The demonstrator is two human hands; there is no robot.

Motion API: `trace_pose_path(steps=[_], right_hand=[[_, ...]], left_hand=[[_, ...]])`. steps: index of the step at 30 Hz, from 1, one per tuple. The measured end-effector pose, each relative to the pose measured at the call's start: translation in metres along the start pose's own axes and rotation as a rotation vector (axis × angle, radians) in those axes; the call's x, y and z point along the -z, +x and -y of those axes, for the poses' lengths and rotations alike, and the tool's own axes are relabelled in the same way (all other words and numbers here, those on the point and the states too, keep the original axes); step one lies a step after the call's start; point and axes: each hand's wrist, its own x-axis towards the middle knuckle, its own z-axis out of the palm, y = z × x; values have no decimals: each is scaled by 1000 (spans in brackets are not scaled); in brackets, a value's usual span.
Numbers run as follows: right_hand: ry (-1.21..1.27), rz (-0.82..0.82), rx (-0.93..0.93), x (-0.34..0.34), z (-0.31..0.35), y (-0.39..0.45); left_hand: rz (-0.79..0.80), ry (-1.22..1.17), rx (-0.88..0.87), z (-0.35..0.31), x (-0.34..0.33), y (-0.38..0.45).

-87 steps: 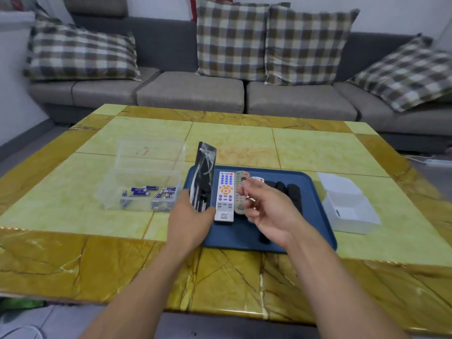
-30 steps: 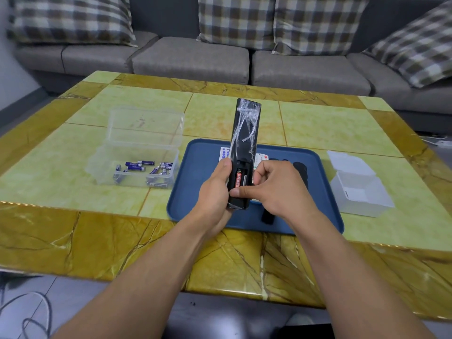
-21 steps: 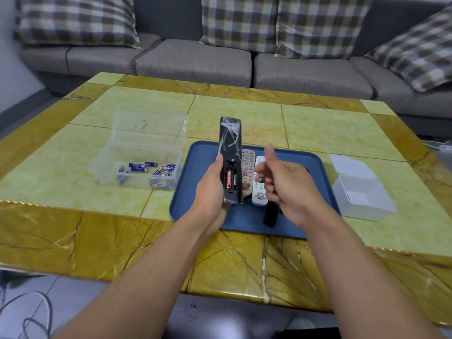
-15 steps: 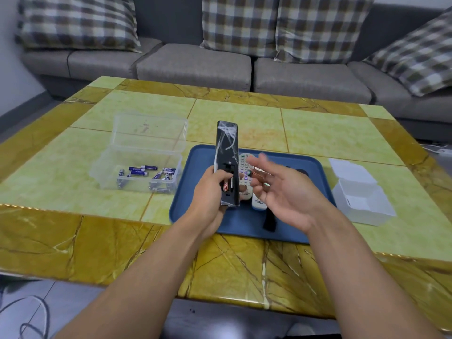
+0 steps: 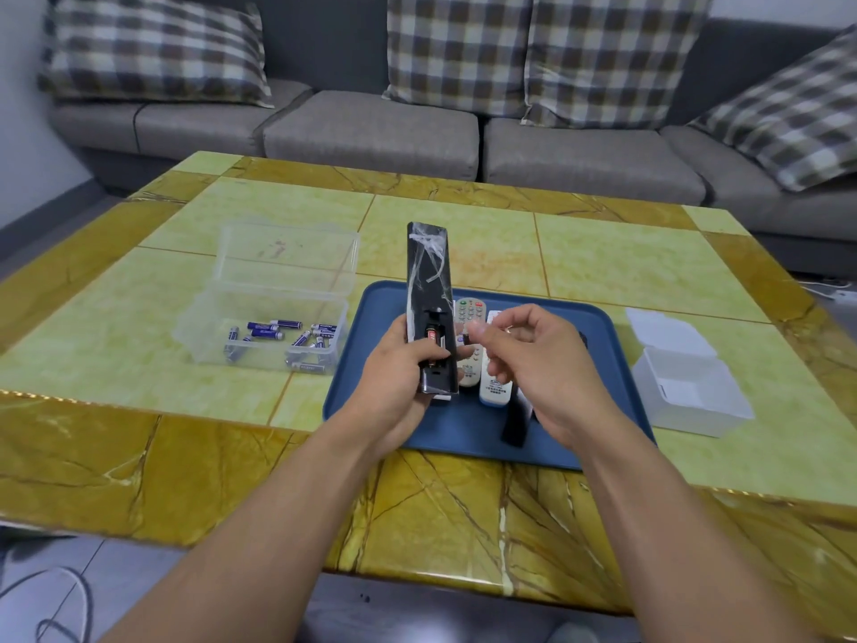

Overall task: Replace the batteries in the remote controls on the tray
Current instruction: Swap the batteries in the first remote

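My left hand [image 5: 394,378] grips the lower end of a long black remote [image 5: 429,271] wrapped in clear film, held back-side up over the blue tray [image 5: 463,438]. Its battery bay is open and a red battery [image 5: 432,337] sits in the left slot. My right hand [image 5: 538,364] hovers just right of the bay, fingers curled, pinching a small dark battery [image 5: 466,339] that is mostly hidden. A grey-white remote [image 5: 470,313], a white remote [image 5: 495,387] and a black one [image 5: 514,424] lie on the tray, partly behind my hands.
A clear plastic box [image 5: 232,308] with its lid up holds several purple batteries [image 5: 269,334], left of the tray. An open white box [image 5: 686,387] stands to the tray's right. A grey sofa with checked cushions [image 5: 459,53] lines the table's far side.
My right hand lifted one battery out of the bay and drew right. Its fingers have since curled round that battery beside the bay. The left hand keeps holding the remote.
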Motion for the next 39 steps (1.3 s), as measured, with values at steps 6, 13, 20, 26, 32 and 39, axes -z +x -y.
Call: trace_pose_path(steps=[6, 13, 20, 26, 32, 39], right_hand=[[-207, 21, 184, -3, 7, -6], [-247, 37, 243, -4, 7, -8], [-270, -99, 297, -9, 4, -6], [-437, -42, 386, -13, 0, -6], [-547, -58, 415, -14, -5, -4], [-780, -34, 478, -19, -12, -11]], left_hand=[[-33, -73, 28, 1, 0, -3], [-37, -67, 39, 0, 0, -5], [-20, -56, 42, 2, -1, -5], [-25, -75, 57, 4, -3, -7], [-84, -136, 87, 8, -5, -8], [-106, -140, 36, 7, -1, -6]])
